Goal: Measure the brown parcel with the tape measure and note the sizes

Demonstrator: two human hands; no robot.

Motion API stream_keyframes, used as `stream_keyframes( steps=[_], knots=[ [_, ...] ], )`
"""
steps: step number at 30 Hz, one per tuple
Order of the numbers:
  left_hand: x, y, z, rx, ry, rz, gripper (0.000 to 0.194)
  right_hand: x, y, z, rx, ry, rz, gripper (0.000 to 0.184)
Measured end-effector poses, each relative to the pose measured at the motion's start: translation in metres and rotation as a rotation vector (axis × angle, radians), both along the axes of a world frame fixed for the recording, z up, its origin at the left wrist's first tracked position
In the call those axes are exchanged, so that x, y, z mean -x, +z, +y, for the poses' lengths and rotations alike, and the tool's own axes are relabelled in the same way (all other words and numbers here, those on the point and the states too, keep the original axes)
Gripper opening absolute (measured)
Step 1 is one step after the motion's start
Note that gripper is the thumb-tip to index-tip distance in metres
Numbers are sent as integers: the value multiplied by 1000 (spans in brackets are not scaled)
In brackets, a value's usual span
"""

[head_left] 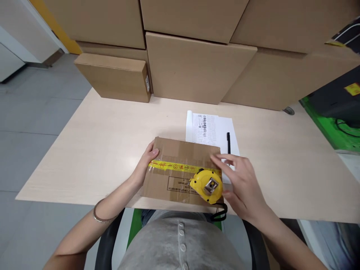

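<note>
Lower centre of frame: box [181, 173] taped shut, tape measure [207, 186] on top, blade not visibly out. Left hand [145, 161] grips box's left edge; right hand [243, 180] half open, nothing held, contact blurred. Pen [228, 143] lying on paper [222, 129].

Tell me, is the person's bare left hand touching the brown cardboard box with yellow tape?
Touching. The head view shows the left hand at the brown cardboard box, thumb lying over its left edge.
</note>
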State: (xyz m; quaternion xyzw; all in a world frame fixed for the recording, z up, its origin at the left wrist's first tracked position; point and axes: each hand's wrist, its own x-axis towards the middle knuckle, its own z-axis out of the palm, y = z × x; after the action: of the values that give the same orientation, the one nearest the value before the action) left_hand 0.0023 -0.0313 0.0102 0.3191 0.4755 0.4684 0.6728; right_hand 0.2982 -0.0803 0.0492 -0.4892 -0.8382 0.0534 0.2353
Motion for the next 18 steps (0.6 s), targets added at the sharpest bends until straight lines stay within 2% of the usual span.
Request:
stream_keyframes(
  steps=[2, 5, 8, 9, 10, 14, 18],
  knots=[
    [5, -7, 1, -26, 1, 71, 75, 7, 1, -2, 41, 94, -8, 65],
    [17, -19, 4, -172, -39, 222, 81, 13, 2, 3, 159, 110, 22, 53],
    [28, -27, 11, -397, -129, 349, 53, 20, 6, 9, 312, 167, 83, 51],
    [30, -29, 14, -448, -170, 339, 46, 23, 8, 12, 330, 172, 102, 51],
    [32, -29, 16, -476, -209, 303, 47, 28, 11, 15, 324, 178, 119, 51],
    [36, -30, 24, -486, -284, 160, 66, 63, 23, 38, 217, 297, 195, 33],
    [37, -31, 25, -452, -325, 81, 73, 107, 33, 60, 205, 384, 291, 43]
  ],
)
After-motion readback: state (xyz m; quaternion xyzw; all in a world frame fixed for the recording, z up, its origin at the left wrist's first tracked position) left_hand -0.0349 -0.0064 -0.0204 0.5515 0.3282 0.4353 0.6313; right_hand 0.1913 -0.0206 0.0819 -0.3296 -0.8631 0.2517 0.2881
